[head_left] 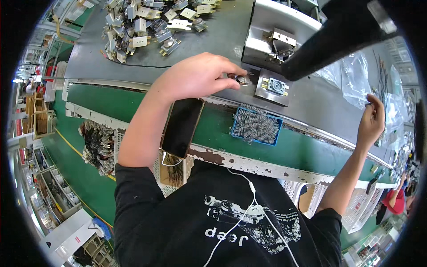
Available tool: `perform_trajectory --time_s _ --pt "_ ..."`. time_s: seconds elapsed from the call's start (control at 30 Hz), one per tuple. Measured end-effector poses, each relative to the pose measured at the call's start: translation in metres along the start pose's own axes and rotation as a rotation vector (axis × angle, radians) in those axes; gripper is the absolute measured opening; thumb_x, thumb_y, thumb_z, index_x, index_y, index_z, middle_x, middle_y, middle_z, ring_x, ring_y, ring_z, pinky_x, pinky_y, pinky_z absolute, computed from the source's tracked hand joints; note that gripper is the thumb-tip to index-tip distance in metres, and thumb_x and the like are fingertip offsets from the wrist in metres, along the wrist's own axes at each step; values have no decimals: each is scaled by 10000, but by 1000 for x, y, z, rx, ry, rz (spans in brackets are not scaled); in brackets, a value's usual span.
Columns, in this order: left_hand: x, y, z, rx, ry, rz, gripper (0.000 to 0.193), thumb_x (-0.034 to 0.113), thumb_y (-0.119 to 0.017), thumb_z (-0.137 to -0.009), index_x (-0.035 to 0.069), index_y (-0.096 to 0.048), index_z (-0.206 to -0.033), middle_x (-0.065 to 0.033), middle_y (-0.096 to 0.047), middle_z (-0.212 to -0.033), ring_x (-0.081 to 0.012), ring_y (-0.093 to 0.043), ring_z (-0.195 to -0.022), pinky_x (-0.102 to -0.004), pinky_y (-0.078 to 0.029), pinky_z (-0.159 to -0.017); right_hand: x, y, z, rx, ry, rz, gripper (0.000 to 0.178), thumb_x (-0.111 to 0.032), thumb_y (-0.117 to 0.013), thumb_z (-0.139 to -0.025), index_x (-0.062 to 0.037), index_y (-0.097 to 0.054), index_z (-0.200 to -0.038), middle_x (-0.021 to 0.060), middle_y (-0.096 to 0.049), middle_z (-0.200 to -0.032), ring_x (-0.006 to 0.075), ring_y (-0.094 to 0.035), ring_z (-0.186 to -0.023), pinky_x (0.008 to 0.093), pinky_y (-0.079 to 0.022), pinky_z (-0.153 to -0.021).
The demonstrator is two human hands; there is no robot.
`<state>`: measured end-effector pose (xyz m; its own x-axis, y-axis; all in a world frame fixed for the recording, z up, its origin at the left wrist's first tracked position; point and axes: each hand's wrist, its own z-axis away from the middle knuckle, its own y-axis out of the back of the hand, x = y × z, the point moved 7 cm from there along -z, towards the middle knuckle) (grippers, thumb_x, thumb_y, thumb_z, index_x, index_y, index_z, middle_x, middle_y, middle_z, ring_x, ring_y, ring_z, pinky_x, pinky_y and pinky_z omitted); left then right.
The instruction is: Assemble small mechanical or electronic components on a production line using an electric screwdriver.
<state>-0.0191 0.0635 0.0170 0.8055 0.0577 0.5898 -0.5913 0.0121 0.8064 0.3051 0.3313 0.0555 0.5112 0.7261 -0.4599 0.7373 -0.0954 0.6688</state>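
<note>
My left hand (200,76) reaches over the grey bench, thumb and forefinger closing at a small round metal part (243,80). Right of it, a square part with a round metal centre and brass tabs (276,86) sits on a steel block fixture (272,96). Out to the right, my right hand (372,121) has thumb and fingers drawn together beside a clear plastic bag (354,80); what they pinch, if anything, is too small to tell. A blue tray (276,138) full of small springs (254,126) stands between my arms, below the fixture.
A pile of white-topped metal parts (147,22) covers the bench's far left. A steel press-like machine (262,44) with a thick black arm (333,40) stands behind the fixture. A phone (183,128) with a white cable lies by my left forearm. Dark wires (379,66) lie far right.
</note>
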Motion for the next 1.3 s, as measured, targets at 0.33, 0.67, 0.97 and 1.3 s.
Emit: perform_trajectory --time_s 0.33,0.67,0.97,1.3 --pt "-5 -9 -15 -197 86 -71 308 260 -593 -964 78 -695 -1192 -136 -717 -996 -326 -676 -913 -408 -531 -813 -212 -125 50 -639 365 -479 259 57 -620 -863 -35 -656 -1103 150 -691 -1002 248 -685 -756 317 -548 -694" --pt "-15 5 -2 -71 132 -136 381 261 -602 -956 76 -567 -1288 -150 -702 -899 -351 -658 -877 -442 -505 -763 -216 -178 57 -774 130 -433 214 -54 -641 -880 -53 -567 -1080 163 -709 -875 323 -701 -763 396 -534 -684" --pt "-10 35 14 7 216 -111 301 221 -667 -914 55 -633 -1162 -157 -703 -952 -323 -671 -907 -394 -510 -800 -179 -127 24 -611 71 -536 213 6 -605 -941 -32 -658 -1143 45 -685 -856 87 -589 -707 249 -487 -643" --pt "42 87 71 1059 -350 -309 392 8 -727 -846 58 -643 -1226 -138 -618 -1269 -292 -595 -1163 -388 -463 -997 250 92 64 60 -601 -843 296 -145 -563 -1030 -49 -528 -1308 51 -617 -1038 83 -506 -780 221 -428 -693"
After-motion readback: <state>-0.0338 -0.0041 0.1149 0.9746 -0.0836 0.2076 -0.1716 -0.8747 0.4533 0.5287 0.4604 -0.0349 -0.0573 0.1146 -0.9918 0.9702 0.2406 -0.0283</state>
